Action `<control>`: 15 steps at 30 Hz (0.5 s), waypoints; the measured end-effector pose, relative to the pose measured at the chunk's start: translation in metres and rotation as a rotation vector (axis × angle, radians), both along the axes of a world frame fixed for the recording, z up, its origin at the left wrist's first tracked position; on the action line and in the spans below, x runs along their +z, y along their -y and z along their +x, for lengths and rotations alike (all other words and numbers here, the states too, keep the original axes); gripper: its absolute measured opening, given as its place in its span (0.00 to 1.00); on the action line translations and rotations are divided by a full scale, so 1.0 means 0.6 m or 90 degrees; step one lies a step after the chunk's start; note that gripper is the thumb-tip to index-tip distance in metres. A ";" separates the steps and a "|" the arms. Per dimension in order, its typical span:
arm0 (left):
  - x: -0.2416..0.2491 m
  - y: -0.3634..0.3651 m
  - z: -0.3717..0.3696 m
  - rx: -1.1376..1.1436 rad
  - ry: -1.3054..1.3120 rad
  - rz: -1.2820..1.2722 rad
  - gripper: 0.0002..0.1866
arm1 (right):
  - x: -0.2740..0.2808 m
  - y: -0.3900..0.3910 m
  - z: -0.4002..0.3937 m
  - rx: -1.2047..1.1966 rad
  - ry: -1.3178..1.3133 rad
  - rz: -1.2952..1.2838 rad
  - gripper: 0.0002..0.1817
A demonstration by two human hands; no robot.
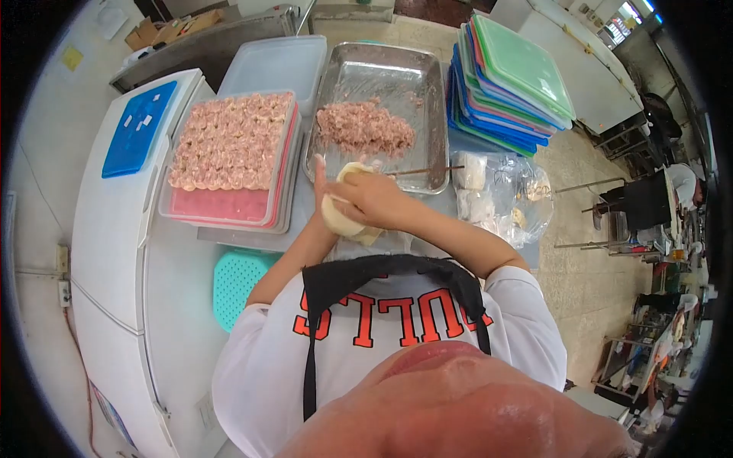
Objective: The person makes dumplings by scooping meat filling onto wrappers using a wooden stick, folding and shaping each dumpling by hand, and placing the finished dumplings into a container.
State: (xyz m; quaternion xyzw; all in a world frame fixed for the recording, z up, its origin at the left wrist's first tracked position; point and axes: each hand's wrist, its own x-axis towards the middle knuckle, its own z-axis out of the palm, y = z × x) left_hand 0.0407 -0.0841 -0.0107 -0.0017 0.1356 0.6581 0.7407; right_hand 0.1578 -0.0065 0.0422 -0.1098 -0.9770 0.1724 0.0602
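My left hand point(324, 188) is closed around a stack of pale, round dough wrappers point(340, 220), its fingertips pointing up past the stack. Across the top of the wrappers lies my right hand point(372, 200), fingers curled and pinching at the dough. Just beyond both hands, a mound of pink minced meat point(365, 128) sits in a metal tray point(388, 67). A thin brown stick point(431, 170) crosses the tray's near right corner, one end close to my right hand.
At left, a plastic box point(169, 200) holds rows of filled dumplings point(229, 141) on a pink layer. Stacked coloured lids point(527, 69) stand at right, above plastic bags of pale dough point(477, 191). A turquoise perforated basket point(237, 290) is below; a white freezer point(114, 252) flanks the left.
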 end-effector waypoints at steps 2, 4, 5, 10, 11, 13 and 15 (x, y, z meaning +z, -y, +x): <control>-0.032 -0.001 -0.016 0.002 -0.034 0.004 0.53 | -0.019 0.015 0.001 0.047 -0.079 -0.064 0.20; -0.008 0.005 -0.009 0.063 -0.079 -0.097 0.51 | -0.055 -0.060 -0.010 0.008 -0.131 -0.176 0.20; 0.007 0.008 -0.012 0.058 -0.070 -0.111 0.51 | -0.072 -0.083 -0.011 -0.033 -0.190 -0.273 0.20; -0.029 0.000 -0.052 -0.017 -0.062 0.015 0.53 | 0.012 0.035 -0.026 -0.045 -0.025 -0.040 0.19; -0.047 0.004 -0.059 -0.031 -0.113 0.009 0.54 | 0.020 0.075 -0.028 -0.008 0.047 -0.085 0.19; -0.021 0.018 -0.042 -0.081 -0.036 0.049 0.54 | 0.000 0.070 -0.020 0.076 -0.105 -0.130 0.19; -0.010 0.030 -0.034 -0.049 -0.042 0.018 0.53 | -0.065 -0.004 -0.023 -0.139 -0.008 -0.176 0.25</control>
